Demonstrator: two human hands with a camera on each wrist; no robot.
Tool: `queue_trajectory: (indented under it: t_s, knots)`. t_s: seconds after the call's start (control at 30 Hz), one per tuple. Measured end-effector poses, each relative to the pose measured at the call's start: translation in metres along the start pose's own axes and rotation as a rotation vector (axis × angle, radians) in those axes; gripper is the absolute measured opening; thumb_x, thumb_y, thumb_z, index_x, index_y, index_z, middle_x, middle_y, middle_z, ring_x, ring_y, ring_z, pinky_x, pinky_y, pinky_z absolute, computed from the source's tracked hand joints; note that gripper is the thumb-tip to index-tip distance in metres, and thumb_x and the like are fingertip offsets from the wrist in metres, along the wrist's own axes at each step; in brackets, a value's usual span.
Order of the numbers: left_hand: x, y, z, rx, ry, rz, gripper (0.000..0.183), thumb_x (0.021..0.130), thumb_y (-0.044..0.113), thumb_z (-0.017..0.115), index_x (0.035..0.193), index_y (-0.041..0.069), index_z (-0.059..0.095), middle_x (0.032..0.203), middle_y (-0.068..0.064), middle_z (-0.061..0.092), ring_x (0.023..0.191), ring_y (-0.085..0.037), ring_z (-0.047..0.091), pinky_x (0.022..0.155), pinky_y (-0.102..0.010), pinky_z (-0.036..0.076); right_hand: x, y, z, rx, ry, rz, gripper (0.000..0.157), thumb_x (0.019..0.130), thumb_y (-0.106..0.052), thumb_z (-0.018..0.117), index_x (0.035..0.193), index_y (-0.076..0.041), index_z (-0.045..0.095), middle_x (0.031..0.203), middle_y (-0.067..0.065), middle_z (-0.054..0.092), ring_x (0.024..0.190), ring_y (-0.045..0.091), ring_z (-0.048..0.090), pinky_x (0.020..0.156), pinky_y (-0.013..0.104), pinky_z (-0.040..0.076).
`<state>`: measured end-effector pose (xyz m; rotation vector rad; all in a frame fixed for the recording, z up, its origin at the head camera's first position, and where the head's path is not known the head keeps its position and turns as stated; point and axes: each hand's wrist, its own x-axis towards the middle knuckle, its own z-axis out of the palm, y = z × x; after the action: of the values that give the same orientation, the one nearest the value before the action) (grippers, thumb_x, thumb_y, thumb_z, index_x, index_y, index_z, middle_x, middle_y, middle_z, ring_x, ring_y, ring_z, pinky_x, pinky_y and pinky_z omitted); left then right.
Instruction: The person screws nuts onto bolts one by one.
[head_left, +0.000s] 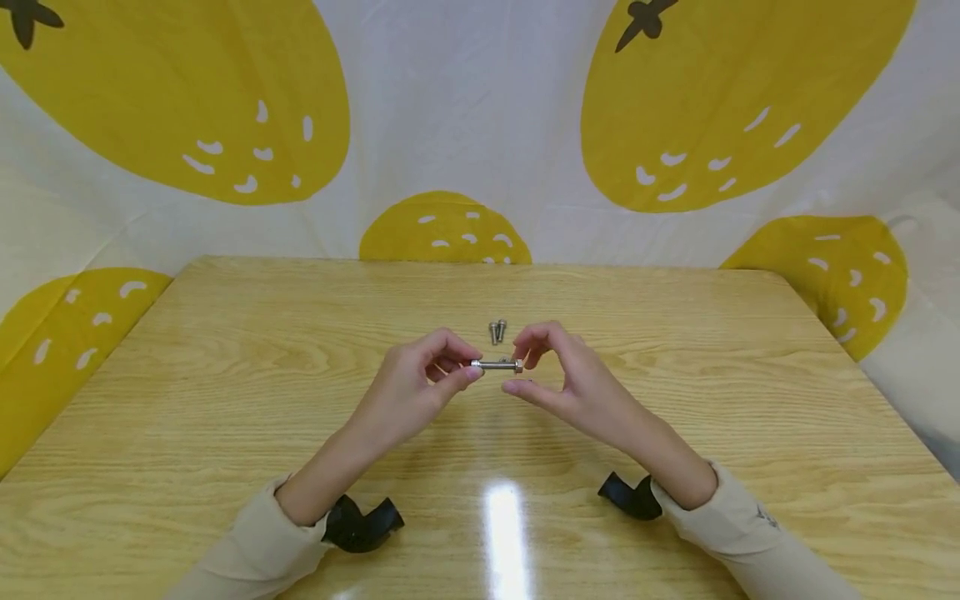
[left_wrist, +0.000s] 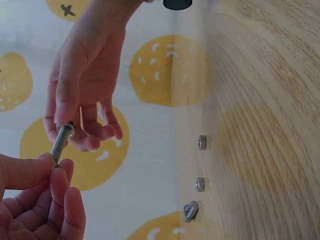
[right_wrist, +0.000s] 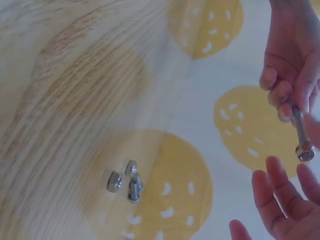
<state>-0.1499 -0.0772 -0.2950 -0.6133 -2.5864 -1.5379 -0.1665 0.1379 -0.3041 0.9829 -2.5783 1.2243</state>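
Observation:
My left hand (head_left: 412,382) pinches a metal bolt (head_left: 495,365) by its head end, between thumb and fingertips, above the table. The bolt lies level in the head view, its threaded shank pointing right. A hex nut (head_left: 518,366) sits at the far end of the shank, also visible in the right wrist view as a nut (right_wrist: 304,152) on the bolt tip. Around that end, my right hand (head_left: 577,387) holds thumb and fingers spread apart. In the right wrist view its fingers (right_wrist: 287,195) stand clear of the nut.
Two smaller bolts (head_left: 493,332) lie together on the wooden table (head_left: 262,350) beyond the hands. Two loose nuts (left_wrist: 201,142) (left_wrist: 200,184) lie near them in the left wrist view. A white cloth with yellow fruit shapes (head_left: 465,125) hangs behind the table.

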Motion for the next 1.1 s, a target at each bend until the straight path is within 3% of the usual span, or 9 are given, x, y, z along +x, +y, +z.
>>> queue_trajectory:
  t_s: [0.23,0.47,0.7,0.87,0.93,1.1]
  knots:
    - [0.001,-0.003,-0.001,0.001,0.001,0.0,0.012,0.085,0.011,0.068,0.096,0.008,0.064,0.085,-0.001,0.068,0.071,-0.01,0.06,0.064,-0.024,0.052,-0.001,0.002,0.002,-0.078,0.043,-0.124,0.02,0.084,-0.013,0.069,0.099,-0.01,0.058,0.092,-0.003,0.06,0.089,0.012,0.053,0.081,0.035,0.041]
    - [0.001,-0.003,0.0,0.026,-0.001,0.013,0.012,0.084,0.012,0.068,0.095,0.009,0.064,0.085,0.001,0.068,0.073,-0.009,0.059,0.065,-0.024,0.052,-0.001,0.001,0.002,-0.053,0.011,-0.078,0.003,0.091,-0.018,0.06,0.091,-0.016,0.06,0.088,-0.007,0.059,0.087,0.01,0.052,0.082,0.037,0.035]
    - [0.0,-0.001,0.002,0.002,0.003,0.011,0.01,0.084,0.011,0.069,0.093,0.01,0.065,0.085,0.001,0.068,0.073,-0.009,0.06,0.064,-0.024,0.052,0.002,0.0,0.001,-0.053,0.007,-0.005,0.029,0.098,-0.022,0.047,0.075,-0.016,0.063,0.075,-0.009,0.061,0.08,0.009,0.053,0.081,0.034,0.035]
    - [0.0,0.0,0.001,0.003,0.011,-0.013,0.011,0.084,0.011,0.068,0.095,0.009,0.065,0.085,0.0,0.068,0.072,-0.01,0.059,0.064,-0.024,0.052,0.001,0.0,-0.006,-0.018,-0.021,0.024,0.016,0.093,-0.023,0.057,0.097,-0.01,0.064,0.086,-0.005,0.064,0.086,0.011,0.056,0.084,0.036,0.043]
    - [0.0,0.0,0.0,0.004,0.011,-0.02,0.012,0.084,0.011,0.068,0.095,0.009,0.065,0.085,0.0,0.068,0.072,-0.012,0.06,0.064,-0.024,0.052,0.0,0.0,-0.008,-0.019,-0.023,-0.001,0.022,0.087,-0.019,0.065,0.106,-0.009,0.061,0.091,-0.003,0.063,0.088,0.011,0.055,0.081,0.033,0.045]
    - [0.0,0.0,0.0,0.003,0.012,-0.031,0.012,0.084,0.01,0.069,0.095,0.009,0.065,0.085,0.0,0.068,0.071,-0.013,0.06,0.064,-0.026,0.052,-0.001,-0.002,-0.007,-0.056,0.014,-0.074,0.021,0.082,-0.01,0.069,0.101,-0.008,0.06,0.094,-0.002,0.063,0.089,0.012,0.055,0.079,0.031,0.046]
